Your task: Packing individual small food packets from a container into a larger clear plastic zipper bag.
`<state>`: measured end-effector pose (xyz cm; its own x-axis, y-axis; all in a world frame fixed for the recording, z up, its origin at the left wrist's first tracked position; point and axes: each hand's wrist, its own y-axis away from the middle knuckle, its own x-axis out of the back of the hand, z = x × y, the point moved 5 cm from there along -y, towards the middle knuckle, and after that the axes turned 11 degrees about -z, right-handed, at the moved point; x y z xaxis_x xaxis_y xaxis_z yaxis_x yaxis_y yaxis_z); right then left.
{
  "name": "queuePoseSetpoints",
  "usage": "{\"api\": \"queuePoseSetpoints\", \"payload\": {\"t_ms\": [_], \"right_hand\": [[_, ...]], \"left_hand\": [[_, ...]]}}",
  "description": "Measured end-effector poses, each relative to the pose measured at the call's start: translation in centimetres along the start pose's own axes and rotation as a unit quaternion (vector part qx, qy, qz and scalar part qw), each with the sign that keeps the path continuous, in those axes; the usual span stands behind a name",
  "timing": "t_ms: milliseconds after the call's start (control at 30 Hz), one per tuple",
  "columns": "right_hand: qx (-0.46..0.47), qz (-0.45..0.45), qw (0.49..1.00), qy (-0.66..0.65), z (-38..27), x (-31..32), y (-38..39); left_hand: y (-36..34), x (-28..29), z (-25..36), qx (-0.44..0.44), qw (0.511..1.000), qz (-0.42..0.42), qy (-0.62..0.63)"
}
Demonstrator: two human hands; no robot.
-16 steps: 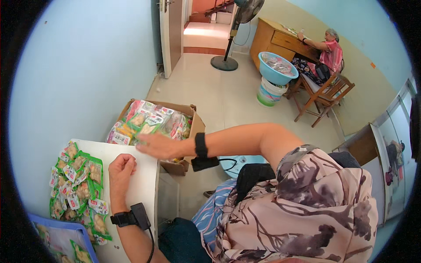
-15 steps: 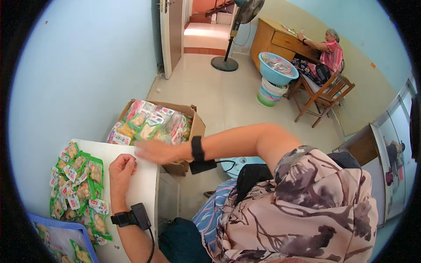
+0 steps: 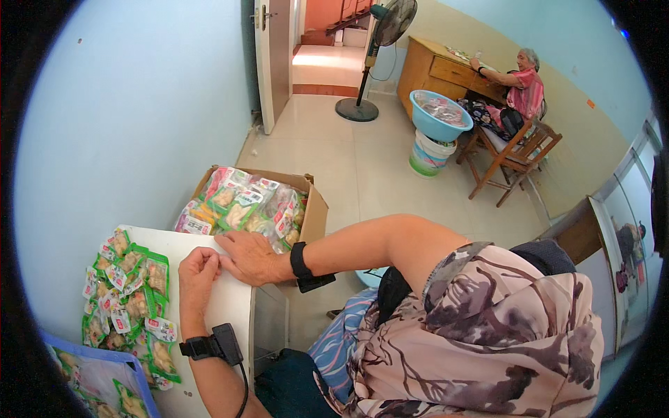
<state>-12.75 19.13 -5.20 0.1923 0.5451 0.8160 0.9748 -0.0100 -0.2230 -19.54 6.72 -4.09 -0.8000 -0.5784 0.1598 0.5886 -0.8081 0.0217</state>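
Observation:
My left hand is over the white tabletop, its fingers curled and closed. If anything is in them, it is hidden. Close beside it, at the table's right edge, my right hand reaches in palm down. Its fingers stretch toward the left fingertips, thumb apart, and no object shows in it. To the left of my left hand lies a pile of small green-edged snack packets with pale food inside. A dark band with a small box is on each wrist.
Beyond the table stands an open cardboard box full of larger bagged packets. A blue-rimmed container with more packets is at lower left. Farther off are a standing fan, a blue basin on a bucket, and a person at a desk.
My right hand has come from over the box's near side down to the table edge, next to my left hand. The left hand stays closed in nearly the same place.

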Motion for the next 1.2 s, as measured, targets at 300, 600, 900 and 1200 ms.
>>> {"api": "queuePoseSetpoints", "payload": {"t_ms": [300, 600, 900, 1200], "right_hand": [[-0.003, 0.004, 1.0, 0.003, 0.2, -0.3, -0.3], [0.013, 0.022, 1.0, 0.007, 0.7, -0.5, -0.6], [0.011, 0.025, 0.999, 0.017, 0.4, -0.6, -0.8], [0.008, 0.029, 1.0, 0.005, 0.3, 0.1, -0.5]], "left_hand": [[-0.2, -0.2, 0.3, -0.023, 1.0, -0.014, -0.008], [-0.5, 0.0, 0.0, -0.017, 1.0, -0.005, -0.006], [-0.5, 0.3, -0.2, -0.014, 1.0, -0.009, -0.008], [-0.8, 0.1, -0.1, -0.023, 0.999, -0.023, 0.013]]}}
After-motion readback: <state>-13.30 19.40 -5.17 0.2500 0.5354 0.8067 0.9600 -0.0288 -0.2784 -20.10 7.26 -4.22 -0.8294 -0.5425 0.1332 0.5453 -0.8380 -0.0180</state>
